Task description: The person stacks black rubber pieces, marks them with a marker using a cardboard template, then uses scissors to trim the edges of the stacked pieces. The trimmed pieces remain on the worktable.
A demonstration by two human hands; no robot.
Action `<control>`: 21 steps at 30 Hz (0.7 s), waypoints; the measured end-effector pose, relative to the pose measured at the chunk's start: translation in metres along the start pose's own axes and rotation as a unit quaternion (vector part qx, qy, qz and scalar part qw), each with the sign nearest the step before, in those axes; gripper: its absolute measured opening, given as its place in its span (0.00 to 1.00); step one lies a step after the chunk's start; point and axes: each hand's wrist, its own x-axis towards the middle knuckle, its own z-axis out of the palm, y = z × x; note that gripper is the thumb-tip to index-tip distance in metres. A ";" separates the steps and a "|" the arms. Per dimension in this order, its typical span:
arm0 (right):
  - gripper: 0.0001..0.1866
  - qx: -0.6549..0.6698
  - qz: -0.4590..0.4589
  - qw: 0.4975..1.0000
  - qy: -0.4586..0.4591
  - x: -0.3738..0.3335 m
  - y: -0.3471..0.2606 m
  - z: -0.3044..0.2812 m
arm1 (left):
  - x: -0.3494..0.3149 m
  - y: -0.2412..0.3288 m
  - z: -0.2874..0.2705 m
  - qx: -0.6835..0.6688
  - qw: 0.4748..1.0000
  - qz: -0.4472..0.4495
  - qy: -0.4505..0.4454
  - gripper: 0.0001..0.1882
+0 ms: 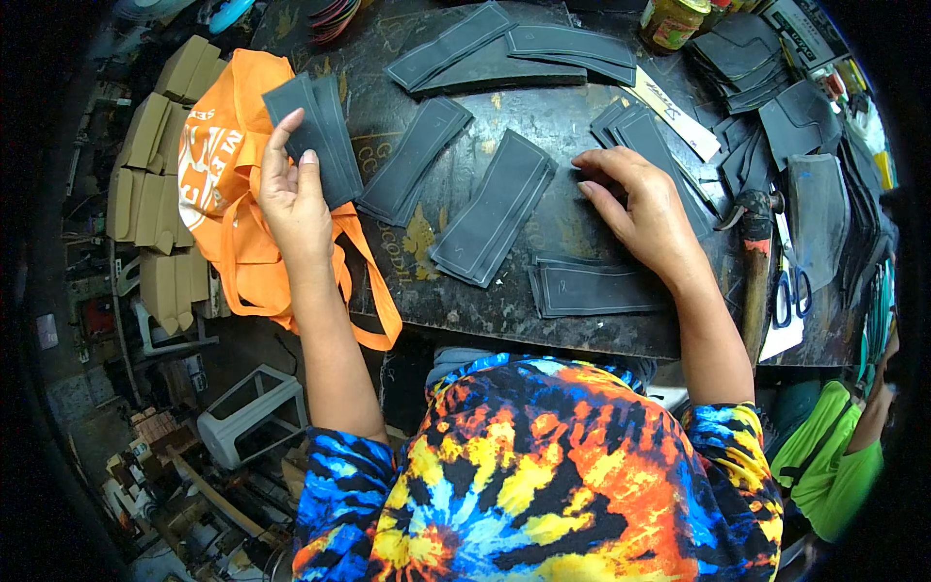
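Note:
My left hand (294, 199) is at the left edge of the dark table, over a fanned stack of black pieces (335, 136) with pale outlines. Its thumb and forefinger are apart, and I see nothing gripped between them. Over the table's right half, my right hand (630, 199) is loosely curved, thumb apart from fingers, and holds nothing. Between the hands lies a stack of black strips (497, 209), with another black stack (417, 160) to its left. Below my right hand is a black strip stack (596, 287); more black pieces (652, 145) lie partly behind that hand.
An orange bag (247, 155) hangs at the left edge. Black strips (572, 44) lie on a dark block at the back. To the right are a white ruler (674, 114), a hammer (755, 262), blue-handled scissors (790, 291) and jars (671, 24). Someone's green garment (824, 456) shows lower right.

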 end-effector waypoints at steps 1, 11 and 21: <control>0.12 0.000 -0.004 1.000 0.003 0.000 0.000 0.000 | 0.000 0.000 -0.002 0.012 1.000 -0.023 -0.004 0.24; 0.11 -0.005 -0.016 1.000 0.003 -0.001 0.000 0.001 | 0.016 -0.021 0.019 0.282 0.951 0.042 -0.121 0.25; 0.12 -0.006 -0.021 1.000 0.002 0.000 0.003 0.001 | 0.001 -0.010 0.038 0.408 0.904 0.098 -0.085 0.30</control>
